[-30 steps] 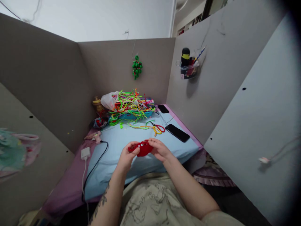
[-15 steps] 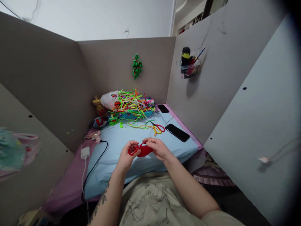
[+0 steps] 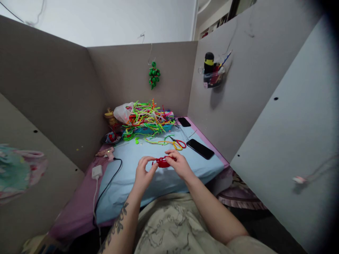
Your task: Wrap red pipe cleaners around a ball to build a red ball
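Note:
Over the front of the blue cloth, I hold a small piece of bent red pipe cleaner (image 3: 162,162) between both hands. My right hand (image 3: 180,165) grips its right side with thumb and fingers, hiding part of it. The thumb and index finger of my left hand (image 3: 143,171) close around its left end, where a short red tip sticks out. Beyond my hands lie scissors (image 3: 180,144) with red and yellow handles, beside loose green and orange pipe cleaners (image 3: 159,141).
A heap of colourful pipe cleaners (image 3: 148,118) fills a blue tray at the back. Two phones lie right, the nearer one (image 3: 200,149) larger. A pink glue gun (image 3: 108,153) and white adapter (image 3: 96,171) with cables sit left. Grey panels (image 3: 143,77) enclose the table.
The red piece has moved slightly up and away from me. My left fingers have straightened, and the red loop that showed in that hand is no longer visible there.

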A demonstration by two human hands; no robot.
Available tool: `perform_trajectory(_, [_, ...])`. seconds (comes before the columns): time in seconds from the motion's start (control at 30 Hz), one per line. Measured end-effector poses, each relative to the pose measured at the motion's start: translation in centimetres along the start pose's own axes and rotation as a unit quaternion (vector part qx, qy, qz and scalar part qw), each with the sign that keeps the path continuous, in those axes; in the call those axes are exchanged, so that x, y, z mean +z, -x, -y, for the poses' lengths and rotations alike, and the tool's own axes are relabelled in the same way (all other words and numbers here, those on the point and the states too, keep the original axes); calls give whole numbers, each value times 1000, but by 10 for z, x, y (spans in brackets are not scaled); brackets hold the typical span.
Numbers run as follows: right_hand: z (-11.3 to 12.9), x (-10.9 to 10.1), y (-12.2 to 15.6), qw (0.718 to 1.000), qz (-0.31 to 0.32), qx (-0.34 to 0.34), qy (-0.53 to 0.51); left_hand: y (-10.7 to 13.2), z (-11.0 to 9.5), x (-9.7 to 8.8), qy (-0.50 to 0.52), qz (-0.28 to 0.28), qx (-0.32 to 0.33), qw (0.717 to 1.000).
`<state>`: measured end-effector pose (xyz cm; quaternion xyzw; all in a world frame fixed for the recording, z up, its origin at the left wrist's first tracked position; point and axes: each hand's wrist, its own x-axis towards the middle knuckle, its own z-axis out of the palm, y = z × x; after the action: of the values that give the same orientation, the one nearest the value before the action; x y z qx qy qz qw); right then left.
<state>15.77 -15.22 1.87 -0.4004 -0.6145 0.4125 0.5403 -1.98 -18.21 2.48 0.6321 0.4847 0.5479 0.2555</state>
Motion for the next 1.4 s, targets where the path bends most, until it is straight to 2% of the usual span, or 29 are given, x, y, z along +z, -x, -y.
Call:
perform_trajectory(0.1, [3, 2, 1, 1000, 12, -1, 4, 0, -4, 5, -56, 8, 18, 998])
perform_trajectory(0.43, [-2, 4, 0, 1000, -8, -6, -9, 0, 0, 6, -52, 13, -2, 999])
perform_trajectory(0.5, [-3, 4, 1, 1000, -4, -6, -19, -1, 0, 5, -50, 15, -23, 998])
perform_trajectory(0.67, [-4, 4, 1, 1000, 15, -7, -25, -4, 3, 6, 28, 36, -103, 994])
perform_trajectory(0.77, [-4, 3, 1, 999, 21, -4, -27, -4, 3, 5, 31, 52, -113, 992])
perform_trajectory(0.93, [-6, 3, 0, 999, 15, -7, -28, -3, -3, 4, 2, 69, -77, 995])
perform_trajectory(1.23, [-4, 12, 2, 998, -43, -41, 13, 1, -3, 5, -111, 18, 45, 993])
perform_trajectory(1.4, [-2, 7, 1, 999, 19, -37, 2, 2, 0, 1, -168, 15, 80, 982])
